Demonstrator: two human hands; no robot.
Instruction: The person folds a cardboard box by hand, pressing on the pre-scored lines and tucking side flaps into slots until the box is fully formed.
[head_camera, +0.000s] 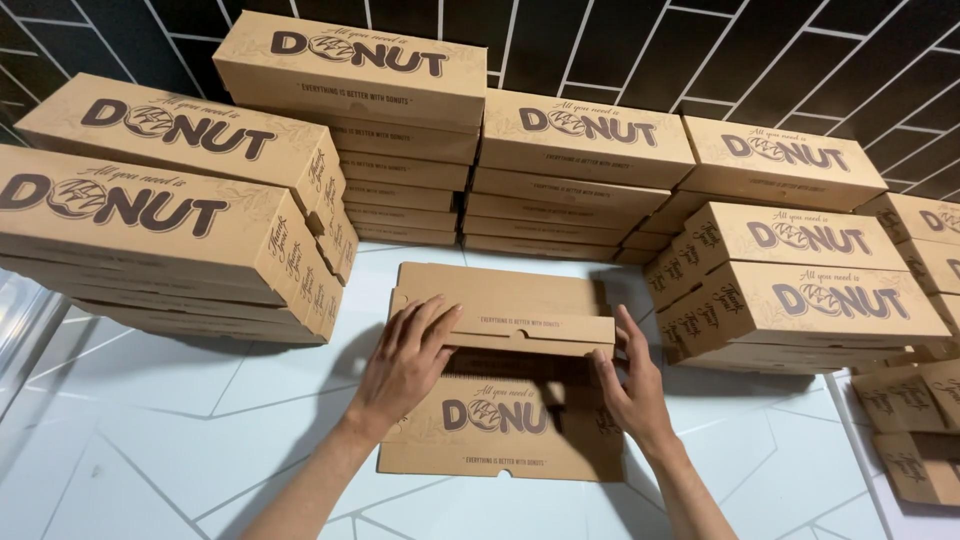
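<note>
Hands are working right at the centre of the white counter (150, 440) — both are resting on a half-folded cardboard box (505, 425) that is lying flat on the surface, just ahead of the person. The left hand (405, 360) is lying palm-down with fingers spread, pressing on the box's left side where the folded flap (530, 328) is rising. The right hand (632, 385) is sitting at the box's right edge, fingers slightly curled and touching the end of that same flap, thumb tucked against the side panel. The box's lid panel is facing up nearest the person, brown lettering showing, while its far flap is standing partly raised.

Moving outward, finished boxes are crowding in on both sides — a left stack (170, 220) is sitting close by the left hand, and a right stack (800, 300) is standing just beside the right hand. More flat pieces (915, 430) are lying at the far right edge. Further back, a rear stack (400, 130) of closed boxes is piling up against the dark tiled wall (700, 50).
</note>
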